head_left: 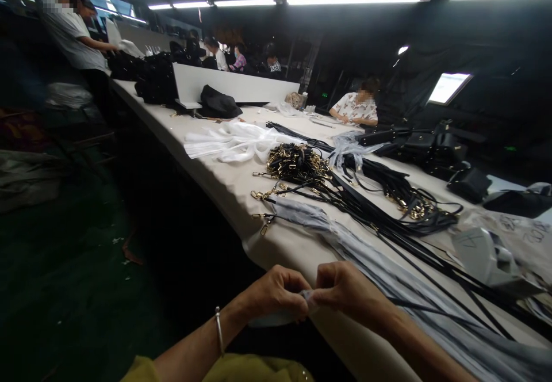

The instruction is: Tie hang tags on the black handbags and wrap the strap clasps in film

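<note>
Close to the table's front edge, my left hand [276, 293] and my right hand [342, 284] meet with thumbs and fingers pinched together. Between them is a piece of thin, translucent plastic film [278, 317], partly hidden behind my left fingers; it looks like the edge of a plastic bag. Just beyond my hands lie black straps in clear plastic sleeves [308, 215], their gold clasps [264, 225] sticking out at the far end. A pile of black straps with gold clasps [297, 163] sits farther up the table.
White plastic sleeves [233, 140] lie on the beige tabletop [224, 189]. More black straps [388, 180] run along the right, near a whitish holder [478, 252] and black bags [468, 183]. A white divider [241, 86] stands beyond. Co-workers [356, 106] work around the table.
</note>
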Demonstrator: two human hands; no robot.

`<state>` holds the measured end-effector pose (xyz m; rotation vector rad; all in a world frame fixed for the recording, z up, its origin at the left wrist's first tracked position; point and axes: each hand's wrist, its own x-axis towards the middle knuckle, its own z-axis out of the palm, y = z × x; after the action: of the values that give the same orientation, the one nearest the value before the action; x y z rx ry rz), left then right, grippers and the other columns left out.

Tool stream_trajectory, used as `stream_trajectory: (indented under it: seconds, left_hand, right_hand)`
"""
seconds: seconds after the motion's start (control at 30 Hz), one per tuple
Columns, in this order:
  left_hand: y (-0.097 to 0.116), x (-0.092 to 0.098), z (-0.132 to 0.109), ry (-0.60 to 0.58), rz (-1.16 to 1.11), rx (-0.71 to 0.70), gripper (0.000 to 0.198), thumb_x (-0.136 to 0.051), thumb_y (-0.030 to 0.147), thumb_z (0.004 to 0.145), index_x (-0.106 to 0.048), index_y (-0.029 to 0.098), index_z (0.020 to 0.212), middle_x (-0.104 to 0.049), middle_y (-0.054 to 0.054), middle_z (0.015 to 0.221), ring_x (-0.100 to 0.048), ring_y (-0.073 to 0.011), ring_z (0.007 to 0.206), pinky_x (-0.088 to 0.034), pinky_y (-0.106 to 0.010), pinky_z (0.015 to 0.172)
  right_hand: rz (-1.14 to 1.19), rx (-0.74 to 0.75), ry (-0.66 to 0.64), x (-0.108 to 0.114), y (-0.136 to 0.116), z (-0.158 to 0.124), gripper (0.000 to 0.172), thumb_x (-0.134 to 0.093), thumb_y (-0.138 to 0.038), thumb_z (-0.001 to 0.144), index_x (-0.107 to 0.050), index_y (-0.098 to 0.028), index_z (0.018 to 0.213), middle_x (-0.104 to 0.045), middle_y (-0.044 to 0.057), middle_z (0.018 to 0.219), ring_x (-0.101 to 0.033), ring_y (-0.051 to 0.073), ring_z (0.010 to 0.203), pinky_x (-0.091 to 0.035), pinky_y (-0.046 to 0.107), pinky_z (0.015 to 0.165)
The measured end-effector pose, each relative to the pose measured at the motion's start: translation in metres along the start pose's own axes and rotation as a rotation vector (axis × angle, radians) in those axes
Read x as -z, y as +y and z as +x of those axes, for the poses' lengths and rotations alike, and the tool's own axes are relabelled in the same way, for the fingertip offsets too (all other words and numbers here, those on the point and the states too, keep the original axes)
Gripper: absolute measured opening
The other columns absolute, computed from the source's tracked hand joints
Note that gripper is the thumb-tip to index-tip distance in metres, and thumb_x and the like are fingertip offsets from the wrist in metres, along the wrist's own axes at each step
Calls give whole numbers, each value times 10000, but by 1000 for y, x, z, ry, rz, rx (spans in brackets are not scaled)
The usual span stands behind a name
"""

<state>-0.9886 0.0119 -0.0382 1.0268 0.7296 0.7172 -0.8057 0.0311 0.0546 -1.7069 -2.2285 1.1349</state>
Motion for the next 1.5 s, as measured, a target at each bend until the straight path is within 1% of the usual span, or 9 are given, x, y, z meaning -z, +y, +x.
stream_trajectory:
  seconds: [0.2, 0.33, 0.5, 0.63, 0.8, 0.93, 1.2, 1.4, 1.5]
  left_hand:
    - [4, 10, -3, 81, 91, -106, 223, -772, 256, 645, -703, 117, 806, -627, 16, 629, -506, -73, 536, -383, -181, 519]
    - [3, 21, -5, 125, 188, -106, 193, -739, 280, 680, -675, 123, 772, -628, 12, 644, -510, -81, 563, -384, -187, 539]
    - [12, -6, 8, 92, 267, -118, 242, -681, 365, 769, -692, 124, 758, -614, -1, 621, -496, -93, 537, -353, -200, 501]
    - [23, -25, 20, 64, 302, -256, 323, -667, 447, 816, -711, 129, 786, -620, -14, 659, -523, -113, 601, -404, -217, 576]
    - [14, 12, 13, 64, 339, -326, 513, -507, 553, 918, -627, 172, 1238, -669, -112, 1176, -605, -222, 1066, -453, -322, 933]
    - [-11, 34, 4, -79, 387, -138, 460, -584, 534, 872, -696, 162, 1119, -709, -69, 1057, -628, -193, 965, -464, -293, 877]
    - [-29, 11, 19, 26, 197, -138, 267, -735, 384, 755, -687, 127, 807, -636, -2, 679, -527, -104, 606, -386, -206, 571]
    - [2, -19, 24, 61, 180, -279, 345, -661, 481, 821, -583, 147, 791, -541, 23, 674, -448, -92, 596, -343, -211, 570]
    - [19, -27, 24, 104, 298, -372, 333, -547, 492, 894, -517, 173, 803, -473, 35, 684, -411, -101, 623, -333, -215, 580]
  right_hand:
    - [201, -36, -200, 32, 32, -12, 199, -593, -338, 792, -686, -165, 824, -592, -27, 580, -419, 77, 458, -291, 183, 421]
    - [69, -76, -70, 62, 57, -26, 266, -596, -403, 820, -696, -159, 784, -591, -14, 534, -408, 82, 456, -295, 197, 450]
    - [-56, -11, -46, 47, 30, -34, 202, -604, -345, 806, -703, -182, 740, -615, -15, 568, -488, 100, 505, -325, 205, 490]
    - [-126, 90, -18, 31, 2, -30, 119, -616, -254, 747, -688, -181, 687, -595, -29, 564, -490, 94, 521, -305, 202, 491]
    - [-69, 57, -51, 39, 10, -27, 164, -616, -317, 781, -705, -183, 747, -602, -23, 557, -507, 102, 506, -328, 202, 495]
    - [-57, 22, -62, 44, 23, -27, 185, -617, -338, 795, -711, -186, 743, -606, -23, 554, -473, 96, 491, -313, 203, 488]
    - [-160, 6, -38, 51, 13, -30, 169, -625, -334, 788, -715, -196, 750, -638, -18, 577, -514, 106, 506, -318, 209, 482]
    - [-299, 125, 3, 30, -5, -27, 129, -625, -276, 773, -710, -202, 711, -653, -14, 616, -544, 113, 570, -317, 217, 530]
    - [-224, 115, -41, 41, 3, -23, 192, -621, -347, 808, -701, -194, 724, -620, -21, 594, -518, 107, 548, -311, 219, 519]
